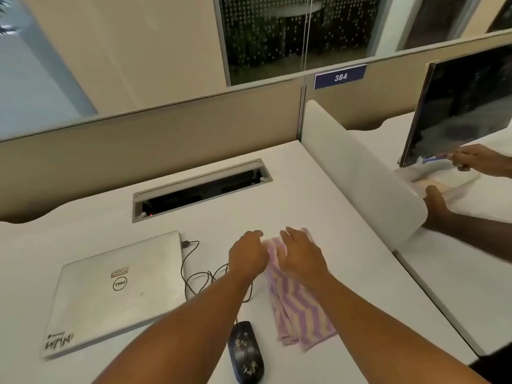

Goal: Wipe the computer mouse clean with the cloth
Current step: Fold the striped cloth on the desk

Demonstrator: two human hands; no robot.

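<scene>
A black computer mouse (pixel 246 353) with pale flower marks lies on the white desk (pixel 360 273) near its front edge, between my forearms. A purple and cream striped cloth (pixel 299 311) lies folded lengthwise just right of the mouse and runs away from me. My left hand (pixel 248 253) and my right hand (pixel 302 253) rest palm down on the far end of the cloth, fingers spread a little. Whether either hand pinches the cloth is hidden. Neither hand touches the mouse.
A closed silver laptop (pixel 116 292) lies at the left, with the mouse's black cable (pixel 194 275) looped beside it. A cable slot (pixel 199 189) opens in the desk further back. A white divider (pixel 360 173) stands at the right; beyond it another person's hands (pixel 482 159) work by a monitor (pixel 468 106).
</scene>
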